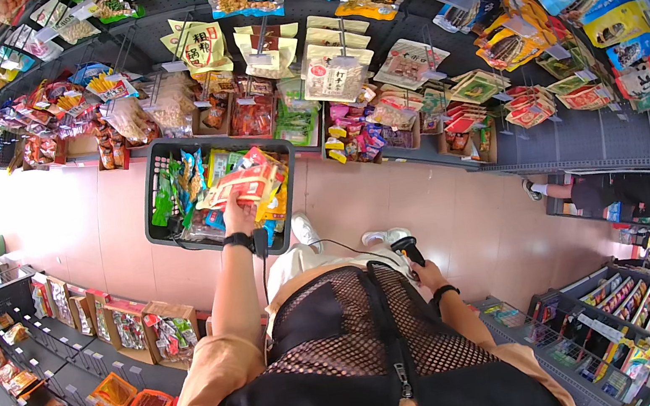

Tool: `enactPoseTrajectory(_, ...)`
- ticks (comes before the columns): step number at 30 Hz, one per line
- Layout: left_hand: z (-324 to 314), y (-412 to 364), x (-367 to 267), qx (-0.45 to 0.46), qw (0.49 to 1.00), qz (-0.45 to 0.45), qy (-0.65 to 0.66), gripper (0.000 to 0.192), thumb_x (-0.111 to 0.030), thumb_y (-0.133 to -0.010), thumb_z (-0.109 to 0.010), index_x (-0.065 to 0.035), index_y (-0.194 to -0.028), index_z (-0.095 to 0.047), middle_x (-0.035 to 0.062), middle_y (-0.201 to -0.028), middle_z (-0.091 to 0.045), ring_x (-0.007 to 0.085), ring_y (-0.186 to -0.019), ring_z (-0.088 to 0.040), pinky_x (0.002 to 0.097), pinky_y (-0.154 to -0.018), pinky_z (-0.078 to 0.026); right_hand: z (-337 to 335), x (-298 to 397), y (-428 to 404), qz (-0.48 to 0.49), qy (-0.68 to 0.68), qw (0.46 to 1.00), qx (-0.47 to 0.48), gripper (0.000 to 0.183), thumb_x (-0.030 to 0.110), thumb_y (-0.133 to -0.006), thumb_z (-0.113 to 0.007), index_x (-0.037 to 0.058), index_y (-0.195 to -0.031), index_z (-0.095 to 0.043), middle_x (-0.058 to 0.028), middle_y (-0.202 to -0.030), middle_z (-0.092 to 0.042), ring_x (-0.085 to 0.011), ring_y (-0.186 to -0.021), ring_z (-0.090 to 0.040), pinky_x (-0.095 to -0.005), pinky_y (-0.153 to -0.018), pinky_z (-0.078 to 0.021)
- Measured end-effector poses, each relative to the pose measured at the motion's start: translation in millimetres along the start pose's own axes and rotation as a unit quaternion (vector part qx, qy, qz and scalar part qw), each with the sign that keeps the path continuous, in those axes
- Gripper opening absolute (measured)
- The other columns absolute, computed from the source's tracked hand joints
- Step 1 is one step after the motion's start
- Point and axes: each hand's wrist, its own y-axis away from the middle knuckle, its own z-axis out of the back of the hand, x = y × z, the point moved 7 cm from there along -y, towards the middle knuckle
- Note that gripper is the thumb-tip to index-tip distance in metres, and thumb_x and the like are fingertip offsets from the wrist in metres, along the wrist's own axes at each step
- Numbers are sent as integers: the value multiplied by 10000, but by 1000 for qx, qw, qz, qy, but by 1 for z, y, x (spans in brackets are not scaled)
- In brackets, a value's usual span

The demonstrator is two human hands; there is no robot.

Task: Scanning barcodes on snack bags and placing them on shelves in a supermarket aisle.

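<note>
My left hand [239,215] reaches over a dark plastic basket [150,221] and grips a red-and-cream snack packet [242,185]. Packed snacks fill the basket, among them green packets [163,193], blue packets [190,172] and a yellow packet [219,163]. My right hand [429,274], by my right hip, holds a black handheld scanner [407,247] by its grip. A thin dark cable [338,243] runs across my front near the scanner. Whether my left fingers hold one packet or several is hidden by the hand and the overlap.
Beyond the basket, a snack shelf [432,157] carries hanging bags and boxed packets [252,116]. Another shelf [65,375] with packaged food stands at my left. A rack [601,318] is behind me on the right. Another person [611,196] is at the far right. Pink floor tiles [458,201] lie between.
</note>
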Motion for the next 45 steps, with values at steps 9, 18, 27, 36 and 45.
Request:
enactPoseTrajectory(9,-1,124,20,27,980,-111,-162,363,-127,-1003,-616,-43,-1352,-556,120,-1265,-681,291,-1112,-729,458,-899,-652,6,152,-33,237,215,947,11,485,444,-926,-742,-30,-1011,-687,-236,-908,-753,-401,-862,-734,-488,-781,-551)
enactPoseTrajectory(18,-16,212,50,-43,947,-274,-165,381,-108,-981,-673,-45,-1346,-584,65,-1177,-729,167,-1027,-710,338,-880,-580,-5,332,37,476,246,829,163,440,399,-983,-741,-12,-999,-585,-219,-819,-669,-372,-787,-687,-467,-722,-527)
enactPoseTrajectory(27,-29,353,82,-2,918,-391,62,464,-100,-1019,-661,-70,-1464,-533,41,-1345,-664,162,-1164,-667,346,-967,-560,45,427,187,540,58,667,509,339,42,-978,-697,3,-1298,-590,-87,-1138,-693,-166,-1069,-668,-339,-987,-525)
enactPoseTrajectory(36,-24,492,168,102,820,-504,250,501,-104,-1024,-638,-6,-1497,-506,121,-1471,-632,266,-1327,-637,456,-1153,-488,25,388,140,478,271,635,543,246,54,-934,-788,10,-1167,-722,-31,-1007,-751,-95,-888,-690,-276,-753,-567)
enactPoseTrajectory(45,-5,550,252,60,694,-538,475,548,-508,-1086,-519,-72,-1409,-599,124,-1304,-705,291,-1212,-674,498,-1088,-518,-1,327,222,456,299,437,715,379,58,-924,-752,-24,-1283,-666,-51,-1190,-693,-128,-1087,-638,-306,-970,-508)
